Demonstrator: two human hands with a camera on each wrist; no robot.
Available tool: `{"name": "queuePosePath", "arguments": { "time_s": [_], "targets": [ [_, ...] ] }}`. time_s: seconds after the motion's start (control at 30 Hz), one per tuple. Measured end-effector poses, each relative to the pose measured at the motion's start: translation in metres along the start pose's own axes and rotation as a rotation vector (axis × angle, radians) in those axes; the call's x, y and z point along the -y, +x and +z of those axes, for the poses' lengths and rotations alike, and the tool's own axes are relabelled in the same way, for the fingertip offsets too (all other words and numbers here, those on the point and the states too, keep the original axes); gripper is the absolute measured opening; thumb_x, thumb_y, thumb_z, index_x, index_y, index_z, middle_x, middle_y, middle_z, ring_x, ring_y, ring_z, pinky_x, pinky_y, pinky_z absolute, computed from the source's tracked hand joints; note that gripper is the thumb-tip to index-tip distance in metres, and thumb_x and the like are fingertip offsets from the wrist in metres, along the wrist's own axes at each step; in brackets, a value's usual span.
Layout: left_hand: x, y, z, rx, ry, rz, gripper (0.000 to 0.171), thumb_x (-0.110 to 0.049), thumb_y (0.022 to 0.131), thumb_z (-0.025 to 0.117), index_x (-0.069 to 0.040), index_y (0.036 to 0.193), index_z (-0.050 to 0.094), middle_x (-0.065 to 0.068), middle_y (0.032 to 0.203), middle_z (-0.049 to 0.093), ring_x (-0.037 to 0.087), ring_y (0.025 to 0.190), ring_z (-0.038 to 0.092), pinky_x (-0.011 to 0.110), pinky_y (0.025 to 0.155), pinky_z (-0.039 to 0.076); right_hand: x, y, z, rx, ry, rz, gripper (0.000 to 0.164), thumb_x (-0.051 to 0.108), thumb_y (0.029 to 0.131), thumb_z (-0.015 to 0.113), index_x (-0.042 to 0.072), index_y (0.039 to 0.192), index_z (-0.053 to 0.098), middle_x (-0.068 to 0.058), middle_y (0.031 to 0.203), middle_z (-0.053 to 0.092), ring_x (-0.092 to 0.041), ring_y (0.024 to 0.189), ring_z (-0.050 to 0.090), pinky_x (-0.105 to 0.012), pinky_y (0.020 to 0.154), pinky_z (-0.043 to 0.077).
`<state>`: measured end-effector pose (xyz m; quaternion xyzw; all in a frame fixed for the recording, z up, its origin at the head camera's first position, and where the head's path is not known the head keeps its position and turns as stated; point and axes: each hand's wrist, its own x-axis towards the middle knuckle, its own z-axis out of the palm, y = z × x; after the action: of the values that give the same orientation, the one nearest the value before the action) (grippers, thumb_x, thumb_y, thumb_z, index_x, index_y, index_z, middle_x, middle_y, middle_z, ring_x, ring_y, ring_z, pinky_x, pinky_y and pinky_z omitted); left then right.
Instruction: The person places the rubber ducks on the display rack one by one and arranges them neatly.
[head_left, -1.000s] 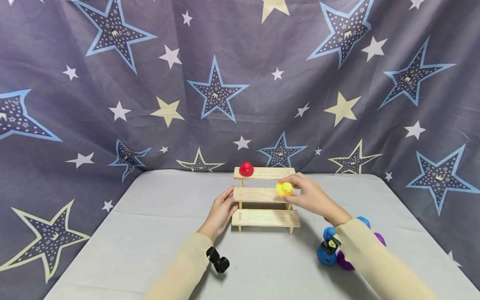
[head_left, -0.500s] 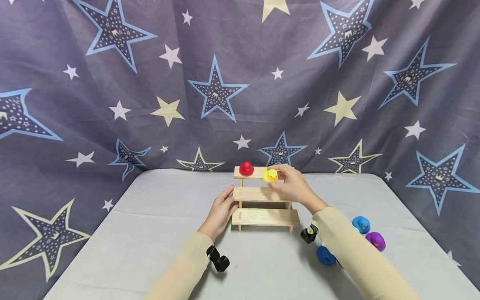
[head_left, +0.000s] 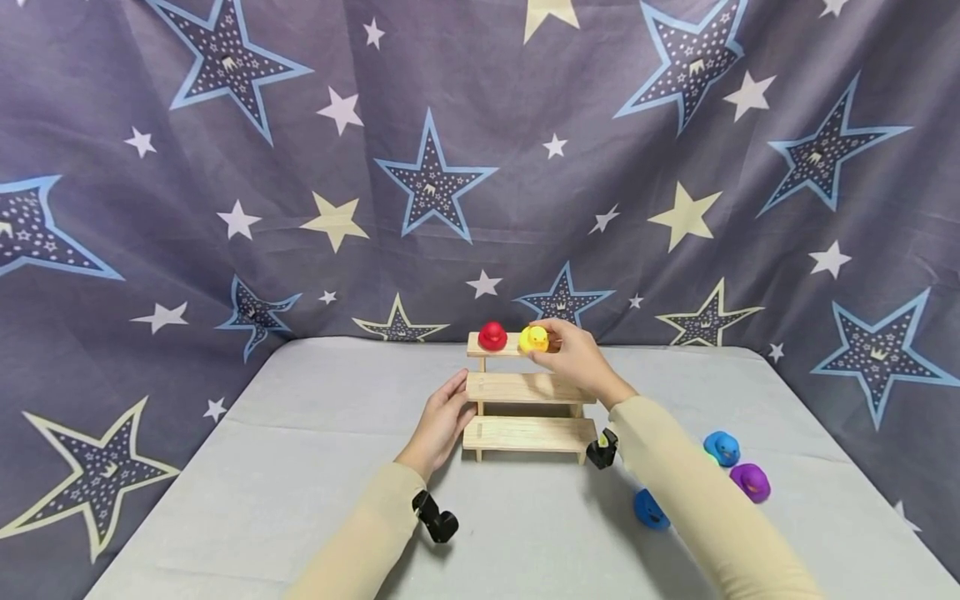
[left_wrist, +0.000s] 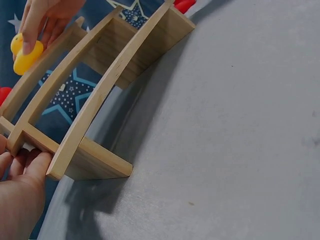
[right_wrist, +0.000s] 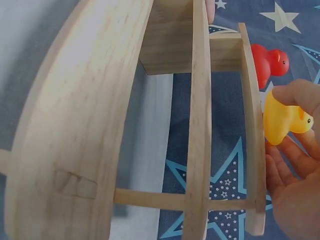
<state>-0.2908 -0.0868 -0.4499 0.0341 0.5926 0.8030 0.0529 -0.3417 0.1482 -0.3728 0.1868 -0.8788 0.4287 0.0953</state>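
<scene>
A three-tier wooden display stand stands on the grey cloth. My left hand holds its left side at the middle tier; in the left wrist view the fingers curl at the side frame. On the top tier, my right hand pinches a yellow rubber duck between thumb and fingers. The duck's base is right at the board in the right wrist view. Just left of it sits a red rubber duck, with a small gap between the two.
Right of the stand, on the table, lie a light blue duck, a purple duck and a darker blue duck, partly behind the right sleeve. A star-patterned curtain hangs close behind the stand.
My right hand has carried the yellow duck from in front of the middle tier up and left onto the top tier, beside the red duck. The left hand has stayed put.
</scene>
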Motion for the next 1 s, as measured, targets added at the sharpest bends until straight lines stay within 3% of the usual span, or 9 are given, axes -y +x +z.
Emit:
{"name": "queuePosePath", "arguments": {
  "time_s": [0.2,1.0],
  "targets": [
    [-0.0001,0.0006,0.0001,-0.003,-0.002,0.001,0.053,-0.001,0.105,0.037,0.001,0.157,0.025,0.023,0.16,0.025,0.035,0.146,0.028,0.043,0.119,0.033,-0.003,0.0048,0.0026,-0.003,0.005,0.02,0.047,0.018,0.087,0.079,0.008,0.13,0.064,-0.01,0.113,0.068,-0.024,0.099,0.064,-0.035,0.085,0.06],
    [0.0006,0.0015,-0.0012,-0.007,0.018,-0.008,0.053,-0.003,0.105,0.038,0.0,0.157,0.026,0.021,0.161,0.025,0.033,0.146,0.028,0.042,0.118,0.035,-0.0047,0.0069,0.0047,-0.016,-0.013,0.03,0.054,0.018,0.088,0.08,0.006,0.137,0.061,-0.01,0.112,0.069,-0.023,0.099,0.064,-0.034,0.087,0.06]
  ]
}}
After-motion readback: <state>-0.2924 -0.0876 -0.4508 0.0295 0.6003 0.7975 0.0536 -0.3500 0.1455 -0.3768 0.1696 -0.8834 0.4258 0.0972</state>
